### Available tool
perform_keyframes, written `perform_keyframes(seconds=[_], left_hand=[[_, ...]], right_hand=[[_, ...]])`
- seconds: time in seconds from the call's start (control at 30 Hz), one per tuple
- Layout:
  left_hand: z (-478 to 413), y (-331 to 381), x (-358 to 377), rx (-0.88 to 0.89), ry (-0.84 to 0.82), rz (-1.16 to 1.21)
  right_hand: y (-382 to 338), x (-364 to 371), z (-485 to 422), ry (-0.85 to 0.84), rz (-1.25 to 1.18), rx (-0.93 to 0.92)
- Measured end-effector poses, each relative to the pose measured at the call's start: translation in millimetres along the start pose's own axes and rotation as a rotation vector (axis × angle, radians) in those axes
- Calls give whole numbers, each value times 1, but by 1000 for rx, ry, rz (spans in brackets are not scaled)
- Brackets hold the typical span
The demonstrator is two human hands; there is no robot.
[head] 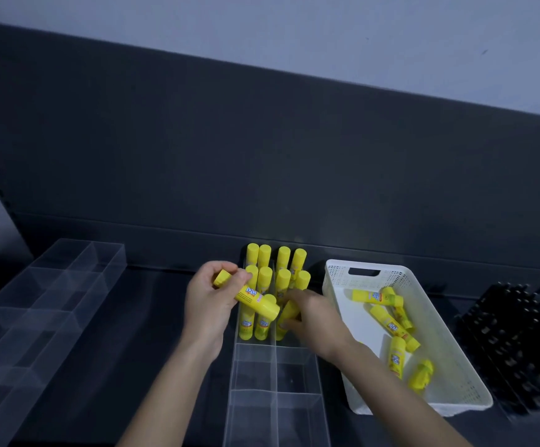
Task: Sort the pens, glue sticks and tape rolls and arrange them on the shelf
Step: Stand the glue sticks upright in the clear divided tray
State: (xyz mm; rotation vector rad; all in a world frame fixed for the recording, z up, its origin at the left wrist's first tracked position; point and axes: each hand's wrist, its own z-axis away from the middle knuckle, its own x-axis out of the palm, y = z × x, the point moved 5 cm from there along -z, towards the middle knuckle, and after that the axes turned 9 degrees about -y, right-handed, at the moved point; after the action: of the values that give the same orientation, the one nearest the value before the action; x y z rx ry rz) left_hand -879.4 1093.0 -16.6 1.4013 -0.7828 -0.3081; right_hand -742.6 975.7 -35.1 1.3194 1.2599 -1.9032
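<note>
Plainly, the left hand [209,304] curled its fingers [244,279] round a yellow glue stick [252,301]. Its long axis ran diagonally, one end up-left by the fingertips and the other down-right, above the clear divided organizer [275,375] on the dark shelf [133,317]. The right hand [314,317] pinched a second glue stick [289,312], which was tilted near upright in the organizer's right column, beside the standing sticks [282,262]. Loose sticks [388,321] lay in the white basket [455,366] alongside.
</note>
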Motion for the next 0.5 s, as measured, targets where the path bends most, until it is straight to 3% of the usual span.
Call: perform_keyframes(seconds=[0.4,0.5], left_hand=[[-1,-3,12,-22,4,110],[-2,-2,20,2,-13,116]], right_hand=[[2,-11,14,104,-125,33],[-4,-23,22,119,-350,17]])
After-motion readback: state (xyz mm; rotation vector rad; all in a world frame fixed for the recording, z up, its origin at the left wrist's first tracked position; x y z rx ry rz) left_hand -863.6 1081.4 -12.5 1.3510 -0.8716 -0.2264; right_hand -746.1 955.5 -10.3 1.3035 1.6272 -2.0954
